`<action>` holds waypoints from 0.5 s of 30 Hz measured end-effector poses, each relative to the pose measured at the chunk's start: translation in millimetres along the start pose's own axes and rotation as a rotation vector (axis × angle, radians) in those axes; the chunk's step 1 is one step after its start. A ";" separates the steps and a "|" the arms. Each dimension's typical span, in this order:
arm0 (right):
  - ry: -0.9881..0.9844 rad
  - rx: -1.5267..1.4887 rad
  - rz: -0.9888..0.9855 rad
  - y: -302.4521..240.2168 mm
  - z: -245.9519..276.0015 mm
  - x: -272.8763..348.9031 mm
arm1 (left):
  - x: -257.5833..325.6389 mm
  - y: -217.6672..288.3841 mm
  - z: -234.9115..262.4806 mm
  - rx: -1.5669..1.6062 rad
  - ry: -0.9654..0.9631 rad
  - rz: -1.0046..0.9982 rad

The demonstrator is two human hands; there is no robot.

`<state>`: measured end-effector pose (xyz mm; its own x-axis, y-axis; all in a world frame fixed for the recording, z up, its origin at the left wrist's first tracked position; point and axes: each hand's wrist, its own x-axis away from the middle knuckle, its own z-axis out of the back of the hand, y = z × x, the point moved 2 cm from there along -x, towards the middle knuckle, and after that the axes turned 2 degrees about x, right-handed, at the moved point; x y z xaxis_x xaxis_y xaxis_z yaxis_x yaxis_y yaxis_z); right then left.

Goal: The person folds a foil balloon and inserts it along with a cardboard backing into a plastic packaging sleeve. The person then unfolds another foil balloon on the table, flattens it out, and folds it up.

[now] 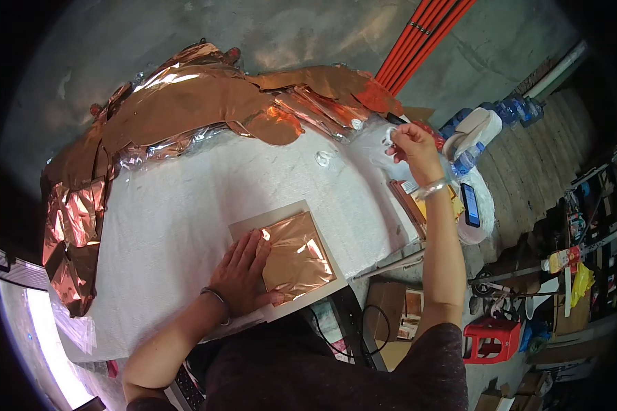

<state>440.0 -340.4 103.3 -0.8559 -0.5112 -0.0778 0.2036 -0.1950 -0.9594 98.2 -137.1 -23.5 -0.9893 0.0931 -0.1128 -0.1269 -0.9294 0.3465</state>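
Observation:
My left hand (243, 270) lies flat with its fingers stretched over the left side of a square of shiny copper-coloured foil (298, 257). Beneath the foil is a slightly larger pale board (332, 279), set at the near edge of the white-covered table (178, 205). Raised over the table's right end, my right hand (415, 147) pinches a small white piece, too small to name. Clear plastic film (373, 147) shows just left of that hand. A white curled strip (323, 159) rests on the cover between the two hands.
Crumpled copper foil sheets (185, 103) line the table's far and left edges. Right of my forearm, a phone (469, 204) and a water bottle (466, 159) rest on a white surface. A red stool (490, 340) and a cardboard box (389, 308) stand below; orange pipes (421, 41) run behind.

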 end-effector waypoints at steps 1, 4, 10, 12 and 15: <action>-0.050 -0.126 -0.008 -1.8 4.3 5.1 | -1.1 -0.6 -1.1 -0.002 0.006 -0.006; -0.124 -0.127 -0.055 8.0 -19.6 25.5 | -0.2 -1.3 -1.2 -0.023 0.027 -0.017; -0.192 -0.213 -0.150 32.9 -113.0 39.4 | 0.0 -0.9 -1.1 -0.019 0.030 -0.021; -0.246 -0.169 -0.127 50.4 -127.5 36.0 | -1.6 0.6 -2.2 -0.017 0.020 -0.023; -0.285 0.193 -0.151 71.4 -138.6 51.3 | -1.0 2.3 -0.5 -0.001 0.007 -0.010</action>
<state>344.7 -264.6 -6.7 -0.7223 -0.6715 0.1653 0.1941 -0.4263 -0.8835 98.9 -139.5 -23.0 -0.9874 0.0993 -0.1230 -0.1363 -0.9288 0.3446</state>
